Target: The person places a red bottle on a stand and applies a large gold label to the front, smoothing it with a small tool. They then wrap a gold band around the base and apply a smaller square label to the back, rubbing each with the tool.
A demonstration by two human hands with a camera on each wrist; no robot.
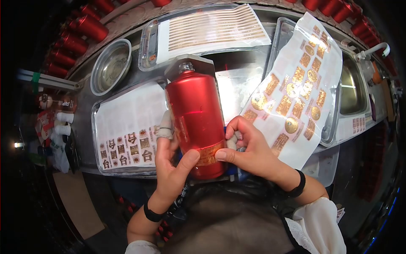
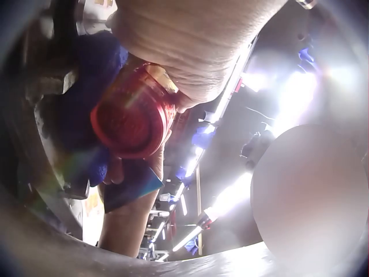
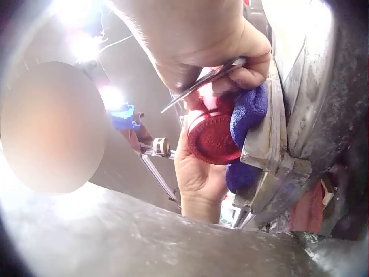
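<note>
A glossy red bottle (image 1: 195, 110) lies tilted in front of the person, neck away, its base toward the body. My left hand (image 1: 171, 165) grips its left side, thumb on the edge of a gold decal (image 1: 208, 155) near the base. At the decal's right edge, the thumb of my right hand (image 1: 251, 150) presses on the bottle. The right fingers curl round a thin flat scraper (image 3: 202, 85), seen nearly edge-on in the right wrist view. Pale covers wrap some fingers of both hands. Blue cloth (image 3: 249, 115) pads the support beside the bottle's base.
A tray with a decal sheet (image 1: 127, 110) stands left, a metal bowl (image 1: 111, 67) behind it. Another tray (image 1: 148, 53) holds a striped sheet (image 1: 213, 31) at the back. A long gold decal sheet (image 1: 296, 93) drapes over the right tray. More red bottles (image 1: 91, 27) line the back.
</note>
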